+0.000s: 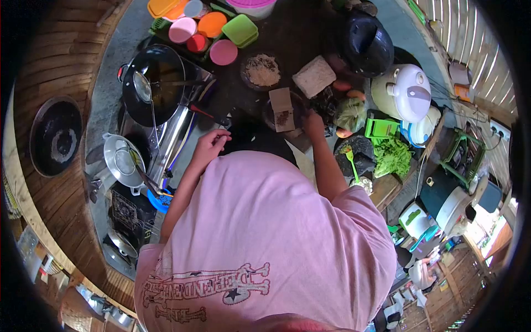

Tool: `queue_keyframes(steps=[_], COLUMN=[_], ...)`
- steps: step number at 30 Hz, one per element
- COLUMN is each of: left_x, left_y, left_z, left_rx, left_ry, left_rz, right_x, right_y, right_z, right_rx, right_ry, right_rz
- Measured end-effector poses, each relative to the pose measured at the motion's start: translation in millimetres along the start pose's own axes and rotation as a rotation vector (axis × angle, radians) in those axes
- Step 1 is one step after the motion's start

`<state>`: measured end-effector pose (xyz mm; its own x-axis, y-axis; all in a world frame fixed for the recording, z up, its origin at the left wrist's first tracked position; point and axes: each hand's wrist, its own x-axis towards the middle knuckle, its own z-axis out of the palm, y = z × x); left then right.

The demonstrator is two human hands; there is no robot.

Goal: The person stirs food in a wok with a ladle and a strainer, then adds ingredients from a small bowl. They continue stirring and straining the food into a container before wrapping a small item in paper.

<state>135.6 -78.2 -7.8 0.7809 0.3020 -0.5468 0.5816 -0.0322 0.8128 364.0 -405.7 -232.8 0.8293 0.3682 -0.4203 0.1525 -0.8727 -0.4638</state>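
Grip of right hand (313, 123): can't tell, fingertips unclear beside dark round bowl (298, 105). Brown open cardboard box (281, 103) with dark crumbs over bowl. Left hand (212, 145) loosely curled, left. Far: pale crumbly food (263, 71), whitish rectangular block (314, 76).

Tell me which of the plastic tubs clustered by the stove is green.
The green tub is the squarish one immediately right of the round orange tub. The others in that cluster are orange, pink, red or pale.
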Motion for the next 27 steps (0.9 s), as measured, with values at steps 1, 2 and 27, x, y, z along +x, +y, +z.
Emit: queue_keyframes(steps=[1,2,27], left_x=[8,20,162], left_y=[0,-17,-103], left_z=[5,11,114], left_rx=[0.024,0.024,0.456], left_ry=[-0.050,-0.077,-0.127], left_rz=[-0.057,-0.041,-0.004], right_x=[-4,-8,17], right_y=[-4,-10,2], right_z=[-2,-3,21], right_rx=[0.003,0.031,0.200], right_ry=[0.004,0.018,0.045], right_rz=[0.009,0.053,0.098])
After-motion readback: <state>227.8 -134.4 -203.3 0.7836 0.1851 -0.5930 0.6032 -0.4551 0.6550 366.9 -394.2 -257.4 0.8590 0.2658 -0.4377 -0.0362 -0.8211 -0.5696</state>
